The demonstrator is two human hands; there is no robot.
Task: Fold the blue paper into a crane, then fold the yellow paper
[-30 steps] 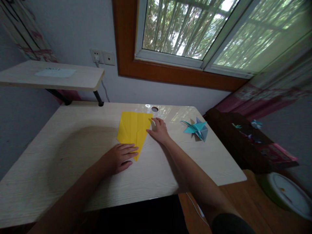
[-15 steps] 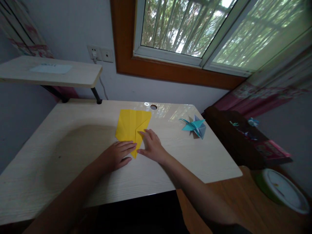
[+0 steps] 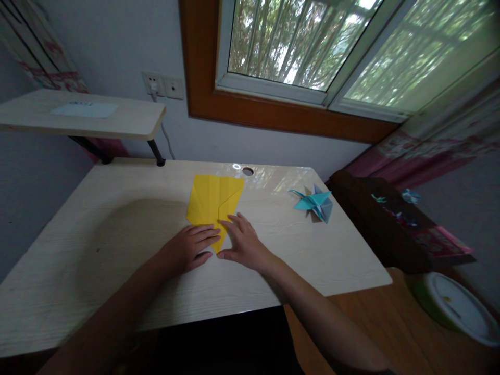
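A folded yellow paper (image 3: 211,203) lies flat on the pale wooden desk (image 3: 117,234), tapering to a point toward me. My left hand (image 3: 187,250) rests palm down with its fingers pressing the paper's near left edge. My right hand (image 3: 242,242) lies flat beside it, fingers spread, touching the paper's lower right folded edge near the point. Neither hand lifts the paper.
A blue folded paper crane (image 3: 314,203) sits on the desk to the right. A cable hole (image 3: 247,171) is near the desk's far edge. A raised shelf (image 3: 78,117) stands at back left. A dark cabinet (image 3: 390,224) and a green-and-white bin (image 3: 457,307) stand to the right.
My right hand has slid from the paper's far right corner down along the folded edge to its near point. My left hand has stayed in place.
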